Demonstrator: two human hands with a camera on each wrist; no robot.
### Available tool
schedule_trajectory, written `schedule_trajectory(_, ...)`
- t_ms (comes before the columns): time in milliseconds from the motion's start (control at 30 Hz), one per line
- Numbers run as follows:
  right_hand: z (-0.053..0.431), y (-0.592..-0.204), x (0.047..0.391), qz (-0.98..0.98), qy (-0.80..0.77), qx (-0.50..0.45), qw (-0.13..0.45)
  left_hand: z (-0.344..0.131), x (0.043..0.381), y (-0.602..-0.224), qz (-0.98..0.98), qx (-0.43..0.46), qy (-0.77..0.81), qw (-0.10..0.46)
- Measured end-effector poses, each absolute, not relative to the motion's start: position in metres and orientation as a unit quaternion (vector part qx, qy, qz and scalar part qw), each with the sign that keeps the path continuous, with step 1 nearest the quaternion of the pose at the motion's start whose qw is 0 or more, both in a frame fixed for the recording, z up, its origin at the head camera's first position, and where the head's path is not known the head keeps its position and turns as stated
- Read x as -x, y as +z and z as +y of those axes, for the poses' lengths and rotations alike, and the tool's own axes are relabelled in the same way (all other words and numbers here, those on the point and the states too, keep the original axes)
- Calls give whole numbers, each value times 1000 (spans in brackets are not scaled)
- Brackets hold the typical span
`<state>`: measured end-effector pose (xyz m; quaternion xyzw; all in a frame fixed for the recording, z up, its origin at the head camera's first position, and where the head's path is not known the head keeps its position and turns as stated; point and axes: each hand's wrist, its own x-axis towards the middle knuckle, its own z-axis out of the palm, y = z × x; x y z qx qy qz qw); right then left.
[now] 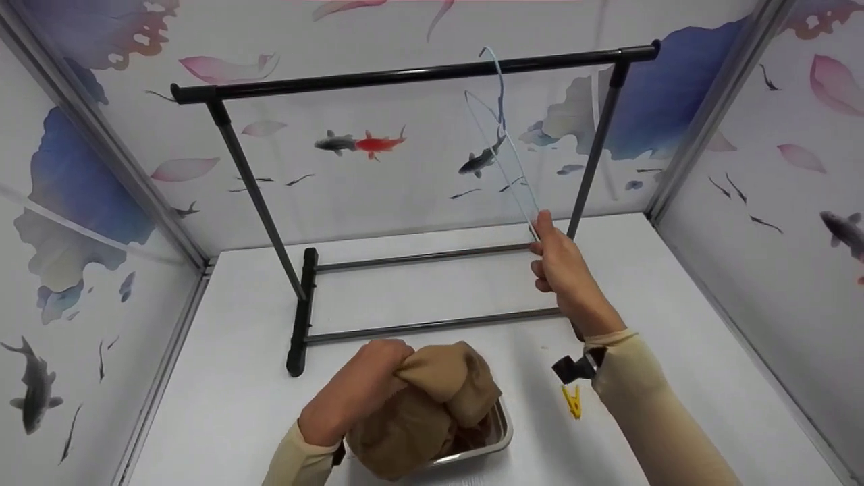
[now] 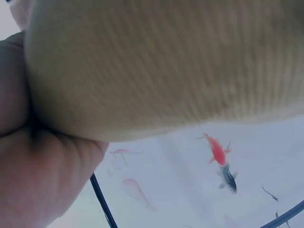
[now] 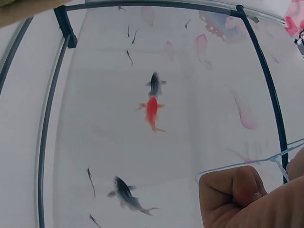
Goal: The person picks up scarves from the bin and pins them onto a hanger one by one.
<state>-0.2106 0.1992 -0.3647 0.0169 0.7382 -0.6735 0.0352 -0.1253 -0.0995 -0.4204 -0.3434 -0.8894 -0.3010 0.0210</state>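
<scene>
In the head view my right hand [image 1: 563, 266] grips one end of a light blue wire hanger [image 1: 516, 152], whose hook reaches the top bar of a black clothes rack [image 1: 405, 75]. The right wrist view has the curled fingers of that hand at lower right, with the hanger [image 3: 232, 167] running through them. My left hand [image 1: 368, 385] grips a bunched brown cloth [image 1: 449, 371], held over a light-rimmed basin [image 1: 503, 439] near the front. Ribbed fabric of the cloth [image 2: 156, 71] fills the upper part of the left wrist view beside the hand.
A yellow clothespin [image 1: 572, 402] lies on the white table [image 1: 648, 283] under my right forearm. Two lower rails [image 1: 432, 325] of the rack stretch across the table behind the basin. Walls printed with fish and petals [image 1: 378, 196] enclose the table at the back and sides.
</scene>
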Motion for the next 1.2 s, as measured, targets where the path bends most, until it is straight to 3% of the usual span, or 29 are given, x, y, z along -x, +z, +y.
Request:
schedule_trajectory(133, 211, -363, 197, 745, -666, 13, 41, -99, 129, -407, -885, 335, -320, -38)
schedule_trajectory(267, 214, -364, 186, 759, -647, 39, 57, -97, 128, -396, -894, 333, -296, -47)
schedule_trajectory(400, 215, -365, 178, 767, -635, 59, 64, -93, 125, -390, -910, 347, -226, 11)
schedule_trajectory(567, 220, -367, 168, 771, -628, 80, 69, -91, 122, -383, -918, 344, -144, 136)
schedule_trajectory(833, 223, -375, 156, 776, -615, 107, 89, -97, 133, -353, -854, 343, -212, 328)
schedule_trajectory(933, 224, -376, 153, 782, -606, 110, 96, -98, 133, -346, -835, 352, -243, 346)
schedule_trajectory(1200, 228, -380, 152, 795, -586, 120, 101, -90, 125, -353, -839, 407, -193, 304)
